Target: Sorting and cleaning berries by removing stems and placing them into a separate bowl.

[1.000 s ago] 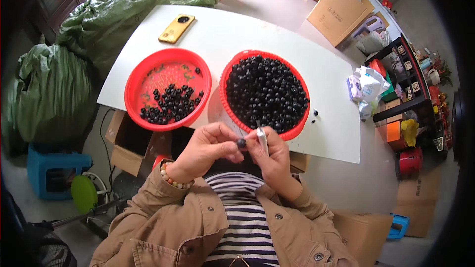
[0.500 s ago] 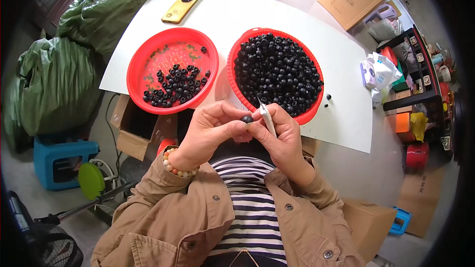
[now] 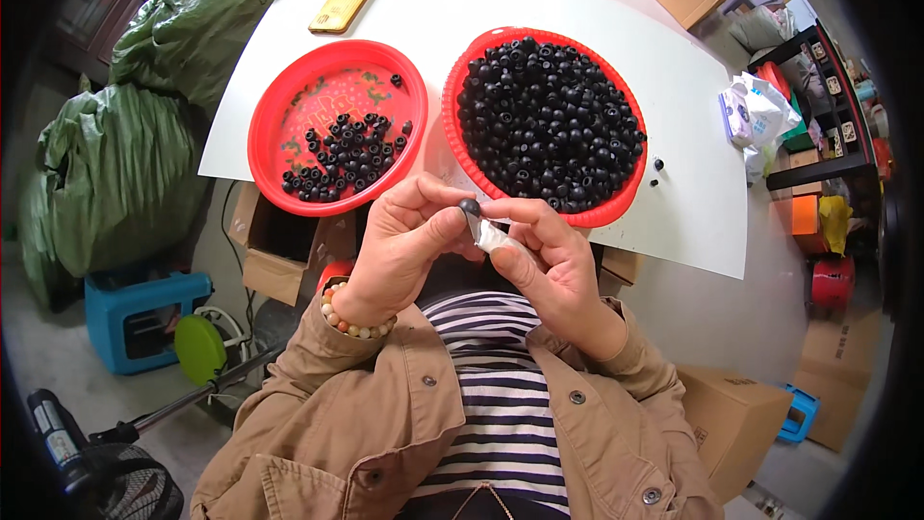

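Honestly, your left hand (image 3: 412, 233) has that little dark ball (image 3: 470, 205) pinched in its fingertips on your side of the heaped red basin (image 3: 606, 215), and your right hand (image 3: 551, 268) grips the white-handled blade (image 3: 493, 236) right beside it. If the ball's slick and rolls, I'd guess the edge could skid into that pinching hand.
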